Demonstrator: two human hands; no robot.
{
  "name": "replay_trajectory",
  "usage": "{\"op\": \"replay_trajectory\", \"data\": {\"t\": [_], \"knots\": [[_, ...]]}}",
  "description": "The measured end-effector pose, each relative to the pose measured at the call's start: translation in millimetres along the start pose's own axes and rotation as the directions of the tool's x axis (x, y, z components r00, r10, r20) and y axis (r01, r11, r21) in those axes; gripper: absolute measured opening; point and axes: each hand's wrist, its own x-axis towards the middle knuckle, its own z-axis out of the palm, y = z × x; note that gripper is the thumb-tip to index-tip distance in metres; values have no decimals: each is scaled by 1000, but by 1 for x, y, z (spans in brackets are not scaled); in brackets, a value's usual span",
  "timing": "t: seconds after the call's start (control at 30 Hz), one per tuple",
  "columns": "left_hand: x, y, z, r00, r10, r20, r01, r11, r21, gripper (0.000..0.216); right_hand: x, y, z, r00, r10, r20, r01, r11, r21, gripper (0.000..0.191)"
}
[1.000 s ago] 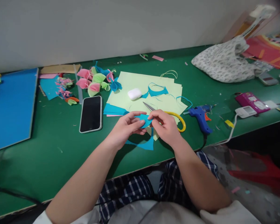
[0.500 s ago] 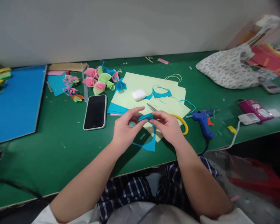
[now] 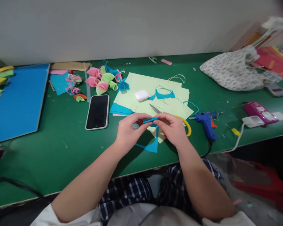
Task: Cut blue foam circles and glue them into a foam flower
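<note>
White sleeves, checked trousers, bare forearms.

My left sleeve [image 3: 70,218] and right sleeve [image 3: 228,219] are plain white and end near my elbows. From there both forearms run bare to my left hand [image 3: 128,131] and right hand [image 3: 174,130]. Below the near edge of the desk [image 3: 49,163], my trousers [image 3: 129,191] show a dark blue and white check, with the pale grey hem of my top [image 3: 160,218] lying over them.

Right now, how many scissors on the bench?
1. The scissors lie on the pale green sheets; the right hand, pinching the blue paper roll with the left hand, covers their middle. More may be hidden under sheets or the bag.
</note>
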Motion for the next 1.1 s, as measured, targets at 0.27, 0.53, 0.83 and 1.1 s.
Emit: {"op": "replay_trajectory", "data": {"t": [0.27, 0.53, 0.83, 1.1], "knots": [[-1, 1, 0, 996, -89, 14, 89, 996, -27, 16, -1, -4, 0, 999, -23, -46, 22, 1000, -16, 10], [0, 0, -1, 998, -48, 44, 49, 999, -14, 17, -1, -7, 1, 989, -123, -85, 115, 989, -91, 5], [0, -1, 0, 996, -71, 46, 72, 997, -38, 17, -1, -7, 2, 977, -200, -77, 184, 967, -179, 7], [-1, -1, 0, 996, -81, 28, 83, 995, -48, 17, -2, -6, 2, 978, -188, -93, 166, 966, -198, 3]]}}
